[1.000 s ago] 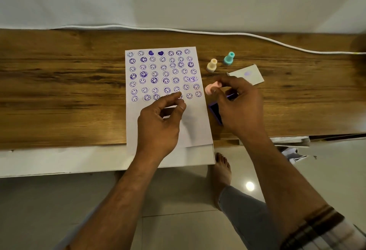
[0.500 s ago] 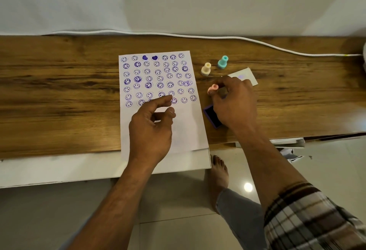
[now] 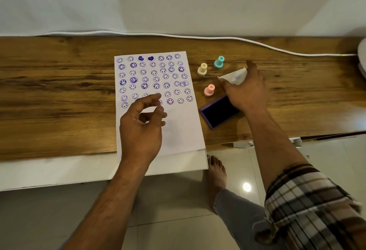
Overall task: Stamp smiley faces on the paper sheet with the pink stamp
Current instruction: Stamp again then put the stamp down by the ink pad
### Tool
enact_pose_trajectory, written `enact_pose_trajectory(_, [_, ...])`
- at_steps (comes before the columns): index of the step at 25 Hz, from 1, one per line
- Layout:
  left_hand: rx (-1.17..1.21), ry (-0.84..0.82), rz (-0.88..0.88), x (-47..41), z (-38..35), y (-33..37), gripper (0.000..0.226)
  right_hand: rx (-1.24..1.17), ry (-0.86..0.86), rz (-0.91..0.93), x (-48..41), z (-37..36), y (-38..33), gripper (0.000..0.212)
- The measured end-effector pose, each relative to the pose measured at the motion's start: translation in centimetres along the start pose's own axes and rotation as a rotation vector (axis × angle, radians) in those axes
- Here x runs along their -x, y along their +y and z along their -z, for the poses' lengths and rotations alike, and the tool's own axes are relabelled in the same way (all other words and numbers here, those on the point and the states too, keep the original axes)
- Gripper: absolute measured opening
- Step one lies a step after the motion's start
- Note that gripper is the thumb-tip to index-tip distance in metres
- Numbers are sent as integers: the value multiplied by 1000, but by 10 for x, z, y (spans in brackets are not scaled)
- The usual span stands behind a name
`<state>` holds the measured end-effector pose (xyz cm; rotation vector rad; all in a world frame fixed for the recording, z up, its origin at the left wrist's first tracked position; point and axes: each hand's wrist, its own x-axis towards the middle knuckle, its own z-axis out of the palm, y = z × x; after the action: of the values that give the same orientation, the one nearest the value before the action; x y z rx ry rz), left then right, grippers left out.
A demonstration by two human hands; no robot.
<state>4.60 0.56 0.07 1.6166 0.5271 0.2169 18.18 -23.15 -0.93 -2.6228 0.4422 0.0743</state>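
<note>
My left hand (image 3: 141, 129) hovers over the lower, blank part of the sheet (image 3: 184, 131), fingers (image 3: 158, 97) loosely curled with a gap between thumb and forefinger, gripping nothing. The sheet is thin white paper, flat on the counter (image 3: 59, 95), its near edge overhanging a pale ledge. Purple smileys fill its upper rows, some crisp, some faint or doubled, with two solid hearts in the top row.

Just right of the sheet lies the ink pad (image 3: 218, 112), a shallow rectangular tray with a violet rim and a dark, matte, inked face, open. Beyond the pad, still beside the sheet's right edge, the pink stamp (image 3: 209, 90) stands upright on its printing end, a small smooth plastic knob shape, free of either hand. My right hand (image 3: 245, 91) is further right of the sheet, its fingers (image 3: 252, 65) closed around a small white card or lid (image 3: 236, 76) with a purple smudge; I cannot tell which it is.

I judge stamping to be paused, the last row only part filled. Next I'd need to drop the card, pinch the stamp's neck, ink it, and press it squarely on blank paper.

Farther from the sheet stand a cream stamp (image 3: 202, 69) and a teal stamp (image 3: 218, 62), same shape. A white cable (image 3: 198, 37) runs along the counter's far edge.
</note>
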Motion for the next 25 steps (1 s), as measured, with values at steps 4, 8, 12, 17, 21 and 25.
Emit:
enact_pose_trajectory(4, [16,-2,6,0,0,2,24,73,38,4,0,0,-5,100])
enact_pose_trajectory(8, [45,8,26,-2,3,5,23,-185,69,-26,20,25,-7,99])
enact_pose_trajectory(12, [63,25,38,-2,5,10,20,-163,-14,1,81,31,0,101])
enact_pose_trajectory(17, [79,27,42,-2,8,11,20,-46,-42,77,113,1,-1,106])
enact_pose_trajectory(21, [73,28,39,-3,8,11,21,14,-5,98,105,-15,-2,107])
enact_pose_trajectory(25, [60,28,43,-4,8,11,21,50,-14,109,101,-20,-1,107])
